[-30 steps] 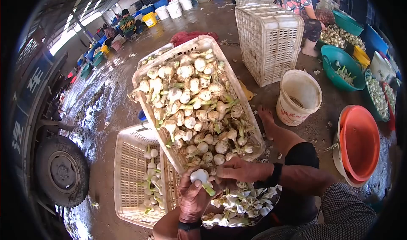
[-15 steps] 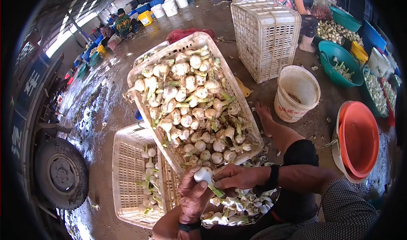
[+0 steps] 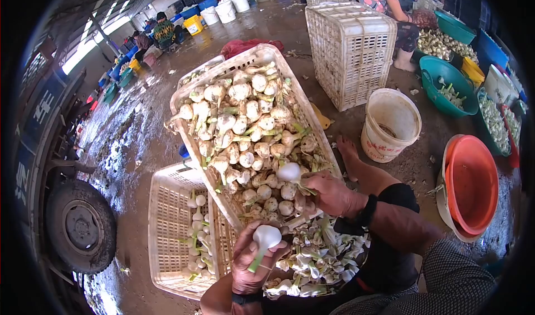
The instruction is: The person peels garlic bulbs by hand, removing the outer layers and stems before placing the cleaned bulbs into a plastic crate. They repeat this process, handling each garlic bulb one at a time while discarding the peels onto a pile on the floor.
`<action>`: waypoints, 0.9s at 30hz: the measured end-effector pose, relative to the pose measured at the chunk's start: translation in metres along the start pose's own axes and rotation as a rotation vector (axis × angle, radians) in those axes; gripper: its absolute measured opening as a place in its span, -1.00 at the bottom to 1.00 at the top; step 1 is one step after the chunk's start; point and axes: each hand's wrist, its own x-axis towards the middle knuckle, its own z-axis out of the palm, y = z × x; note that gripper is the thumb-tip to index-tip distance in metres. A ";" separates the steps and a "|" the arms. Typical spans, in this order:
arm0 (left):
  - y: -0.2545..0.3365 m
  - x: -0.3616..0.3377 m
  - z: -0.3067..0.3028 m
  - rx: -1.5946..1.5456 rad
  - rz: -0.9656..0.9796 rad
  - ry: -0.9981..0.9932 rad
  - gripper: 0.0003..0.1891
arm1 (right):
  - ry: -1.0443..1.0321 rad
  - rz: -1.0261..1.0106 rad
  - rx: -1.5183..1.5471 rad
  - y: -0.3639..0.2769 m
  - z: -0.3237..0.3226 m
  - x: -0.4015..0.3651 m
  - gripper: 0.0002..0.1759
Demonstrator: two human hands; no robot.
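Note:
My left hand [image 3: 253,262] is closed around a clean white garlic bulb [image 3: 267,236] whose short green stem points down. Over the near right part of the heaped crate, my right hand [image 3: 337,195] grips a second white garlic bulb [image 3: 289,172] by its stem end. Dirt-streaked bulbs with stems [image 3: 245,131] fill the tilted plastic crate [image 3: 312,111]. Below and left of it, another crate [image 3: 167,226] holds several cleaned bulbs [image 3: 198,231]. Stripped garlic skins [image 3: 320,254] lie piled beneath my hands.
A white bucket [image 3: 392,123] stands beyond my right foot, with an upended crate [image 3: 351,53] behind it. Orange basins [image 3: 472,184] sit at the right, a green basin [image 3: 446,86] farther back. A vehicle wheel [image 3: 81,226] is at the left. Another person [image 3: 384,8] sits behind the upended crate.
My right hand has left the bulb in my left hand and moved up and right over the crate, now gripping another bulb. My left hand has lowered slightly, still holding its bulb.

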 end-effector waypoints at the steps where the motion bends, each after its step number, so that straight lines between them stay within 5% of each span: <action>1: -0.001 0.001 0.000 -0.049 0.011 0.007 -0.47 | 0.089 -0.015 -0.171 0.000 0.001 -0.001 -0.77; 3: -0.001 0.003 -0.003 -0.097 0.027 0.015 -0.44 | 0.111 -0.039 -0.424 0.011 0.003 -0.001 -0.80; 5: -0.002 0.006 -0.008 -0.148 0.134 0.055 -0.38 | -0.278 -0.661 -0.930 0.056 -0.005 0.003 -0.90; 6: 0.004 0.006 -0.008 -0.129 0.197 0.067 -0.39 | -0.553 -0.591 -0.959 0.080 -0.004 0.002 -0.95; 7: 0.013 0.009 -0.007 -0.171 0.348 0.073 -0.40 | -0.631 -0.321 -0.934 0.088 0.000 -0.015 -0.94; 8: 0.024 0.011 -0.009 -0.212 0.500 0.080 -0.41 | -0.697 -0.281 -0.998 0.108 -0.003 -0.022 -0.91; 14: 0.085 -0.023 -0.046 -0.445 0.782 0.080 -0.34 | -0.604 -0.346 -1.306 0.094 -0.010 -0.005 -0.85; 19: 0.077 -0.020 -0.041 -0.328 0.651 -0.127 -0.28 | -0.121 -0.463 -1.491 0.079 -0.023 0.022 -0.77; 23: 0.064 -0.017 -0.033 -0.198 0.561 -0.068 -0.33 | -0.025 -0.446 -1.582 0.081 -0.023 0.029 -0.76; 25: 0.056 -0.017 -0.029 -0.172 0.514 0.081 -0.39 | -0.095 -0.243 -1.681 0.084 -0.014 0.027 -0.77; 27: 0.053 -0.016 -0.026 -0.105 0.484 0.074 -0.42 | -0.092 -0.308 -1.659 0.099 -0.022 0.032 -0.78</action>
